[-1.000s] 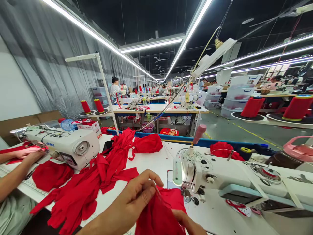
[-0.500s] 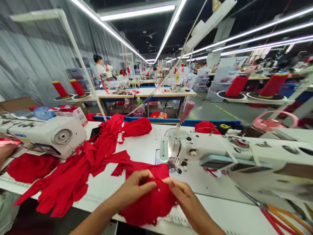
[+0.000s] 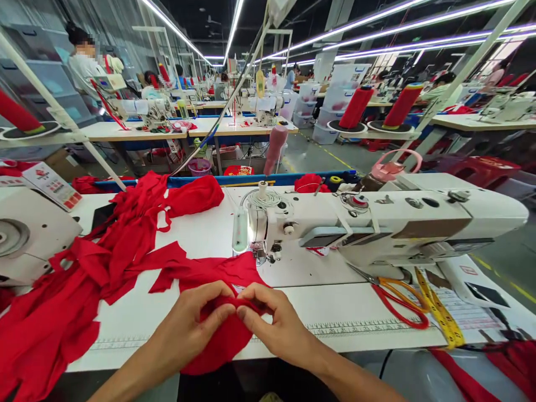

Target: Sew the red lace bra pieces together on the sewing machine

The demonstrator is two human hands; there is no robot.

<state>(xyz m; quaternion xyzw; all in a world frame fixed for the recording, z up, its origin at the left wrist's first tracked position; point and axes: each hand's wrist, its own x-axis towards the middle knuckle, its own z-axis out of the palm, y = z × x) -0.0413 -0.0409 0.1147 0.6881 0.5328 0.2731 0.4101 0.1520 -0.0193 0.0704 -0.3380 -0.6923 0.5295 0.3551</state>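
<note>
Both hands pinch a piece of red fabric (image 3: 226,346) in front of the sewing machine (image 3: 326,215). My left hand (image 3: 196,318) has its thumb and forefinger closed on the fabric's folded edge. Right beside it, fingertips almost touching, my right hand (image 3: 278,321) pinches the same edge. The far part of the fabric lies flat on the white table (image 3: 125,329) and reaches to the needle area (image 3: 260,251); its near part hangs over the table's front edge. A pile of red fabric strips (image 3: 104,251) spreads to the left.
Orange-and-red-handled scissors (image 3: 402,301) and a yellow tape measure (image 3: 439,312) lie at the right. A ruler strip (image 3: 335,329) runs along the front edge. At left stands another machine (image 3: 33,234). Red thread cones (image 3: 355,109) stand behind, and a person (image 3: 84,67) is at the far left.
The view has turned to the right, showing more of the machine and the scissors. My hands have come closer together on the fabric's edge.
</note>
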